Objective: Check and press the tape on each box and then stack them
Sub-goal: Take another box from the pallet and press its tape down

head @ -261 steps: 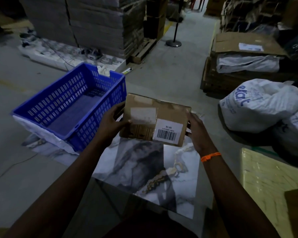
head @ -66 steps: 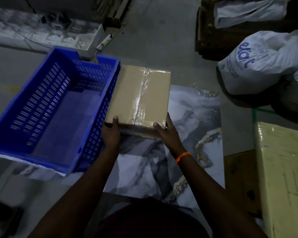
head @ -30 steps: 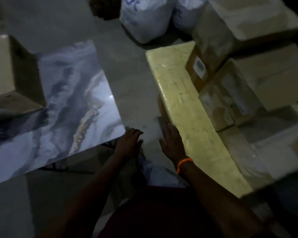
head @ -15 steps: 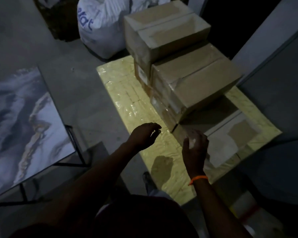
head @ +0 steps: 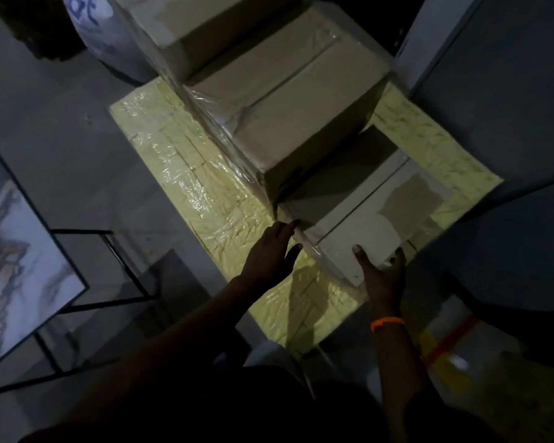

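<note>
While you look down through the head camera, your left hand [head: 269, 254] lies with its fingers straight and spread. The fingertips touch the near left edge of the low box [head: 359, 231], and the palm hovers over the yellow wrapped pallet [head: 205, 193].

Your right hand [head: 383, 279], with the orange wristband [head: 387, 322] behind it, grips the same box at its near right corner. The thumb is laid on the pale top face and a fingertip is curled over the edge further right, so the corner is pinched between them.

The low box sits flat on the pallet at the end closest to you. A straight seam runs along its top, a brown patch [head: 410, 199] lies near the far right corner, and crinkled clear film [head: 314, 251] wraps the near left corner.

Just behind it, touching its far side, stands a taller brown box [head: 288, 123] with shiny wrap down its left face. More cartons rise beyond that one.

A white sack [head: 103, 36] sits on the floor at the top left, and the marble-patterned table [head: 13, 266] stands well apart at the left edge. The light is dim, so the tape itself is hard to make out.
</note>
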`<state>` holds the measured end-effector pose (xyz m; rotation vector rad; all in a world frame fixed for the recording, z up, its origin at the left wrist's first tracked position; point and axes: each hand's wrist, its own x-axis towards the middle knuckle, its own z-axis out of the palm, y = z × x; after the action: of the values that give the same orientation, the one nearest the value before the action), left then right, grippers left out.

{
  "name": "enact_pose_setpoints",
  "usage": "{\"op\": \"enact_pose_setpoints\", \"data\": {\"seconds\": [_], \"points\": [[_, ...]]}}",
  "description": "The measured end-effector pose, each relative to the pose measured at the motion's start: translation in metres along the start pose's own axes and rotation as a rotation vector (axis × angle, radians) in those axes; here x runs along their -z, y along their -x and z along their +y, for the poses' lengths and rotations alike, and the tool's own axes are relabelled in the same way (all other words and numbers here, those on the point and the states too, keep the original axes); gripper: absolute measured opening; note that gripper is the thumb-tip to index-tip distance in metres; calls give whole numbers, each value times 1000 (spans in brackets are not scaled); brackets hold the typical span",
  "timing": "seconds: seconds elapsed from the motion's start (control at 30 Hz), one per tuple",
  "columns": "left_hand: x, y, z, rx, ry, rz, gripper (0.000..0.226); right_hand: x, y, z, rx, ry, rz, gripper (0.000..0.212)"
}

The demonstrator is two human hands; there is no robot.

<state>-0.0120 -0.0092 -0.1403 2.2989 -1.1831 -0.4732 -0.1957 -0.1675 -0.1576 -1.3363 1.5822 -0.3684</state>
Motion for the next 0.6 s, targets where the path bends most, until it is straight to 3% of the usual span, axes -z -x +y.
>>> {"op": "enact_pose_setpoints", "data": {"seconds": [0.13, 0.23, 0.27, 0.37, 0.43, 0.5, 0.6], "points": [[-10, -1, -1, 79, -33, 100, 65, 23, -41, -20, 72, 36, -50, 101], [-21, -14, -5, 253, 183, 16, 86, 36, -61, -44, 131, 44, -60, 78], [-24, -19, -7, 267, 255, 13, 91, 38, -61, -49, 128, 59, -74, 81], [-27, -28, -11, 259, 351, 77, 97, 35, -36, -42, 90, 36, -228, 135], [-26, -31, -12, 264, 356, 104, 95, 24, -5, -18, 139, 147, -312, 157], [-24, -34, -17, 261, 352, 102, 89, 12, 22, -7, 214, 191, -285, 157], [-14, -35, -18, 263, 397, 118, 78, 12, 27, -3, 253, 156, -227, 141]]}}
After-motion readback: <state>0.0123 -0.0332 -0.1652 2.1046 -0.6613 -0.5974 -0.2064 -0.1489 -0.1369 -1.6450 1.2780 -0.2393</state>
